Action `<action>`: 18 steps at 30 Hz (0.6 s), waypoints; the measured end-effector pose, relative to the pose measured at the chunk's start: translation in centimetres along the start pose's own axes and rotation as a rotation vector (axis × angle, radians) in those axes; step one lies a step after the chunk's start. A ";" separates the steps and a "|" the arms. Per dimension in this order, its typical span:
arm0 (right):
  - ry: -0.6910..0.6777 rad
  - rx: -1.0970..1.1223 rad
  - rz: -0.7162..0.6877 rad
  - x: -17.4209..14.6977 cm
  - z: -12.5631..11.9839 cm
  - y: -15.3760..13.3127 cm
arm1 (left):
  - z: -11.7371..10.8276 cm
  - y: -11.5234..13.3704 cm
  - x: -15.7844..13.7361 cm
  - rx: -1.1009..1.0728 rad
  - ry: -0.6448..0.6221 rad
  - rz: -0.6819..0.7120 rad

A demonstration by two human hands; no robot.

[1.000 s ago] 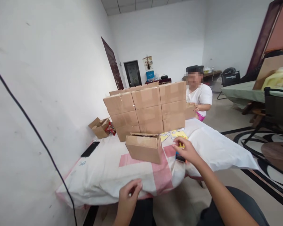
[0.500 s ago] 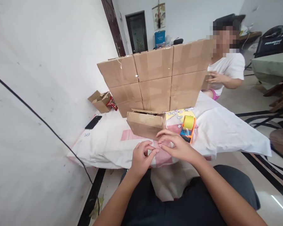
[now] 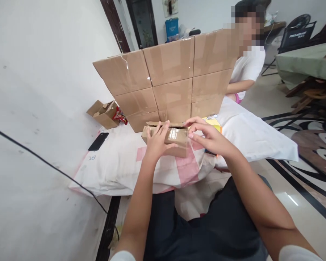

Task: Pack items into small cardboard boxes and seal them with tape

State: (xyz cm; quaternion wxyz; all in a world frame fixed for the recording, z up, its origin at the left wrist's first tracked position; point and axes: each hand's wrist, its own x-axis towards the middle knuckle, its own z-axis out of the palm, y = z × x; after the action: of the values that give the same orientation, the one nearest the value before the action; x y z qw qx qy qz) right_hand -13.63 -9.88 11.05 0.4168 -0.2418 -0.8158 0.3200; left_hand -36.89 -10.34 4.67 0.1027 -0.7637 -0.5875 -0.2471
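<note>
A small cardboard box (image 3: 179, 150) lies on the cloth-covered table, a gap showing along its top flap. My left hand (image 3: 159, 143) grips it from above, with fingers spread over the top and the thumb along the front edge. Shiny clear tape (image 3: 174, 134) lies across the top, running toward the box's right end. There my right hand (image 3: 208, 137) pinches thumb and fingers together at the tape's end, which is hard to make out. Behind that hand, a tape dispenser (image 3: 212, 152) is mostly hidden.
A wall of stacked cardboard boxes (image 3: 174, 72) stands just behind. To the left are a black phone (image 3: 98, 141) and an opened carton (image 3: 105, 116). A black cable (image 3: 43, 157) hangs along the left wall. Another person (image 3: 247, 69) sits at the far right.
Both hands have moved forward from in front of the box onto it. The left now rests over its top, the right is at its right end. Shiny tape now shows on the box.
</note>
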 end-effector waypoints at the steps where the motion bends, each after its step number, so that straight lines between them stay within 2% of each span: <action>1: -0.011 0.073 0.033 1.0 -0.2 0.1 | 0.5 0.0 0.5 -0.030 -0.029 -0.005; 3: -0.028 0.204 0.110 3.1 -0.3 0.6 | 1.6 0.2 1.0 -0.091 -0.020 -0.047; 6: -0.072 0.275 0.195 6.1 0.7 2.5 | 2.7 1.1 0.9 -0.144 0.071 -0.112; 12: -0.138 0.160 0.236 9.4 4.0 7.5 | 4.4 1.9 -0.1 -0.142 0.206 -0.153; 15: -0.091 0.128 0.294 10.3 5.0 8.8 | 5.6 2.1 -0.4 -0.154 0.293 -0.146; 18: -0.085 0.051 0.293 11.1 5.6 9.4 | 6.6 2.3 -0.5 -0.182 0.429 -0.128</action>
State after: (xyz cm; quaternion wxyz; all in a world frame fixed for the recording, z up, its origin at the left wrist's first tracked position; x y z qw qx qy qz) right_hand -23.03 2.09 7.58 0.3366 -0.3337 -0.7803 0.4081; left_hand -33.13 -8.48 -1.00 0.1400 -0.6611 -0.5747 -0.4616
